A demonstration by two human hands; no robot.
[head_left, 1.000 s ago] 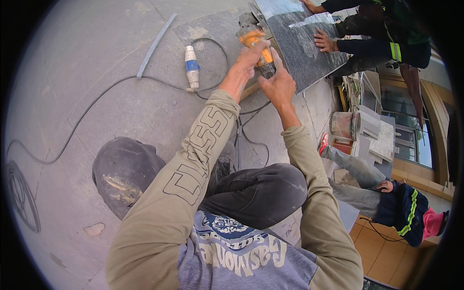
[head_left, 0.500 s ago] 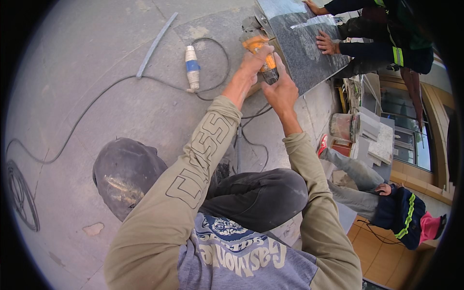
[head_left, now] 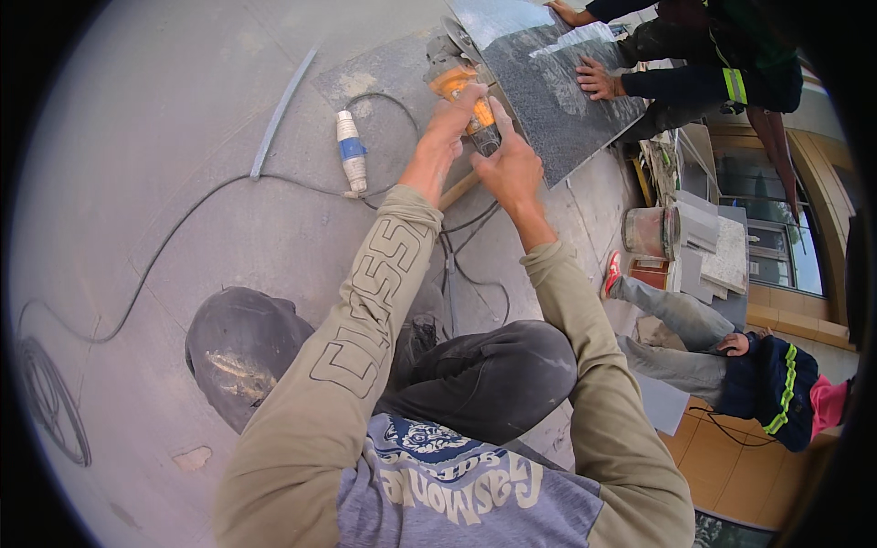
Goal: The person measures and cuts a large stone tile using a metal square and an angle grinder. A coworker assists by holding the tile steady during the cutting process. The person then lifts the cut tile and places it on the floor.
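Note:
My left hand (head_left: pixel 448 128) is wrapped round the orange body of an angle grinder (head_left: pixel 453 80). Behind it, my right hand (head_left: pixel 512 163) grips the grinder's dark rear end. The grinder's disc (head_left: pixel 461 38) stands at the left edge of a dark stone slab (head_left: pixel 548 110); I cannot tell whether it touches. A co-worker's hand (head_left: pixel 598 79) lies flat on the slab, and the co-worker's other hand (head_left: pixel 571 14) rests near its far edge. A wooden piece (head_left: pixel 459 190) shows beneath the slab.
A white and blue plug connector (head_left: pixel 351 153) lies on the concrete floor, joined to a black cable (head_left: pixel 174 233). Left of it is a thin grey strip (head_left: pixel 283 111). A dirty bucket (head_left: pixel 650 232) and stacked slabs (head_left: pixel 722 256) stand at right, near another person (head_left: pixel 694 342). Coiled cable (head_left: pixel 50 397) lies far left.
The view has shifted a little, so the slab and grinder appear slightly further left. Both my hands keep their hold on the grinder, and the co-worker's hands stay on the slab.

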